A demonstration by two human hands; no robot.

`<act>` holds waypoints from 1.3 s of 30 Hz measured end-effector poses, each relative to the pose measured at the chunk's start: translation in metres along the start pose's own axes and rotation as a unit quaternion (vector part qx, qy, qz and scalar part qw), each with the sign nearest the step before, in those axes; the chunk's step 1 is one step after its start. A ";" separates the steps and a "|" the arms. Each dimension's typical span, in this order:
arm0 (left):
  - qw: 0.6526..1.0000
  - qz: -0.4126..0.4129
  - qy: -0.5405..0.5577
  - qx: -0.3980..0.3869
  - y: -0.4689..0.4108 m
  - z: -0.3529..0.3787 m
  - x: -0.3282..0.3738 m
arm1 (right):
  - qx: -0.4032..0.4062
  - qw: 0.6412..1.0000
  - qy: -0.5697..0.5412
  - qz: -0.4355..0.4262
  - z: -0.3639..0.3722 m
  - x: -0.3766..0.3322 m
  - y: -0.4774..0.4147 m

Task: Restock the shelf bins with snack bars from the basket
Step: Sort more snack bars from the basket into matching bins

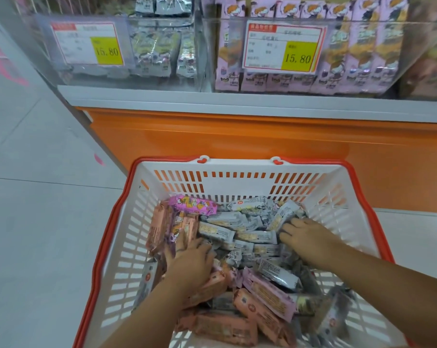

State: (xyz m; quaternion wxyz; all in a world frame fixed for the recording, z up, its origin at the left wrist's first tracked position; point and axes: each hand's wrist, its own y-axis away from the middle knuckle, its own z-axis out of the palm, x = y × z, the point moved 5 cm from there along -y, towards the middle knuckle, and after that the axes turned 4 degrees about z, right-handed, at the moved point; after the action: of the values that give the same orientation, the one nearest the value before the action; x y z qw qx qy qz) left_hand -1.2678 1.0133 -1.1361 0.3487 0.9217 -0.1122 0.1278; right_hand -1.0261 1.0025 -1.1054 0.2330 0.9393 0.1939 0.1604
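Observation:
A white basket with a red rim [127, 197] holds several snack bars: grey ones [240, 234] at the back and right, salmon ones [252, 310] at the left and front, and one bright pink bar [192, 205] on top at the back left. Both hands are inside the basket. My left hand [189, 262] lies on the pile, its fingers spread over salmon bars at the left. My right hand [305, 238] digs into the grey bars at the right; its fingers curl down around them and the fingertips are hidden.
Above an orange cabinet [237, 139] with a grey ledge stand clear shelf bins. The left bin [162, 56] holds grey packs, the right bin [350, 54] pink packs. Each front carries a price card reading 15.80 [297, 57]. Pale floor [36, 197] lies to the left.

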 end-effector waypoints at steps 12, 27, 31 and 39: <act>0.990 0.035 0.125 -0.052 0.024 -0.041 0.005 | 0.074 0.874 -0.472 0.095 -0.072 0.023 0.002; 0.889 0.192 0.373 0.185 0.194 -0.193 0.052 | 0.135 0.776 -0.614 -0.050 -0.268 -0.014 0.101; 0.851 0.207 0.408 0.258 0.222 -0.215 0.055 | 0.169 0.723 -0.668 -0.049 -0.297 -0.022 0.112; 0.768 0.240 0.486 0.343 0.241 -0.257 0.068 | 0.232 0.500 -0.834 -0.037 -0.340 -0.039 0.107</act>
State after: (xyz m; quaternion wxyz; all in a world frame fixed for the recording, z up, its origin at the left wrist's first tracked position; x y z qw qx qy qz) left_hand -1.3152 1.0014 -0.7802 -0.0241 0.7382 -0.0938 0.6676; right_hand -1.1622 1.0259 -0.7746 0.0659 0.6503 -0.0256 -0.7564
